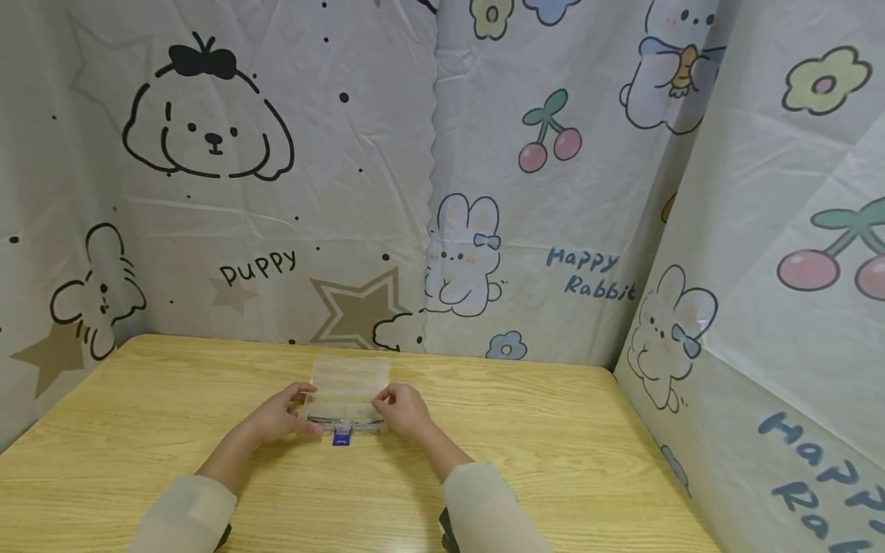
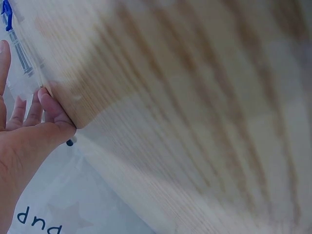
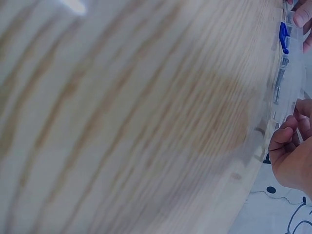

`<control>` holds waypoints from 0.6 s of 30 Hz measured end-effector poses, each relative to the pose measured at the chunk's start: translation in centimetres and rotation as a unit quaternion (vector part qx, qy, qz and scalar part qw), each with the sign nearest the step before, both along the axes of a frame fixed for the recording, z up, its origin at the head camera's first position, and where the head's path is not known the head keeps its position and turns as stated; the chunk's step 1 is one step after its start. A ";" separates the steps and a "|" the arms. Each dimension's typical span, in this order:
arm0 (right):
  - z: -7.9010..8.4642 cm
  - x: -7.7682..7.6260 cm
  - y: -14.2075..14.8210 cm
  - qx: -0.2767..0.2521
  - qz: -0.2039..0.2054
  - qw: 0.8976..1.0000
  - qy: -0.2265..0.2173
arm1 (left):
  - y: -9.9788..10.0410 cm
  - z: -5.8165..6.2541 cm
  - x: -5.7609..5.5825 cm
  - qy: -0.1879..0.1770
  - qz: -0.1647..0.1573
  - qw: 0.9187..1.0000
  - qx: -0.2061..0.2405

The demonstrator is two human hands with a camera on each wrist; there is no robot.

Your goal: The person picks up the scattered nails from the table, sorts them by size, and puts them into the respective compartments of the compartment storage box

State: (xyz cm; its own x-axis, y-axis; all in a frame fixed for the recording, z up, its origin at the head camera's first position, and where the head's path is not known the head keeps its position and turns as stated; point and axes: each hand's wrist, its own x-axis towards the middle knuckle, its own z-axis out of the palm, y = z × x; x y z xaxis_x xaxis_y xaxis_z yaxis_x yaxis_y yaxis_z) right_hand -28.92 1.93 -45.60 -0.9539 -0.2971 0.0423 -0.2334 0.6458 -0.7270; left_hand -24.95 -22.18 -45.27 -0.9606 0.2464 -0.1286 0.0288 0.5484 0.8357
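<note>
A clear plastic box [image 1: 346, 411] sits on the table with its see-through lid [image 1: 350, 376] raised at the back. Thin dark metal pieces [image 1: 365, 425] lie along its front part, too small to name. A blue latch [image 1: 342, 437] hangs at the front. My left hand [image 1: 280, 415] holds the box's left end, thumb near the front corner and fingers farther back. At the right end is my right hand [image 1: 404, 411], its thumb and forefinger close together by the box wall. Whether anything small is between those fingertips is hidden, also in the right wrist view.
The wood-grain table [image 1: 553, 461] extends around the box on all sides. A printed curtain [image 1: 332, 192] hangs behind the back edge, and another curtain panel [image 1: 760, 346] runs along the right side.
</note>
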 end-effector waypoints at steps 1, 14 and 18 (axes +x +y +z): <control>0.0 0.0 0.0 -0.003 0.000 1.000 -0.002 | 0.0 0.0 0.0 -0.001 0.000 1.000 0.000; 0.7 -0.3 1.9 0.001 -0.036 0.999 0.021 | 0.1 0.0 0.2 -0.003 0.000 1.000 0.003; 1.2 -0.4 3.3 0.034 -0.064 0.996 0.052 | 0.0 -0.1 0.1 -0.015 -0.001 1.000 0.013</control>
State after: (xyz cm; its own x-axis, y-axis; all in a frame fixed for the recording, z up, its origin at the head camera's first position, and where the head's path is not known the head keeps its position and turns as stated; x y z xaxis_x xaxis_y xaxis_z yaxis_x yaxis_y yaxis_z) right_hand -29.32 5.18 -44.42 -0.9757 -0.1795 0.1260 -0.2176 0.7217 -0.6571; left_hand -24.85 -22.16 -45.33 -0.9559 0.2521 -0.1508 0.0044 0.5257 0.8506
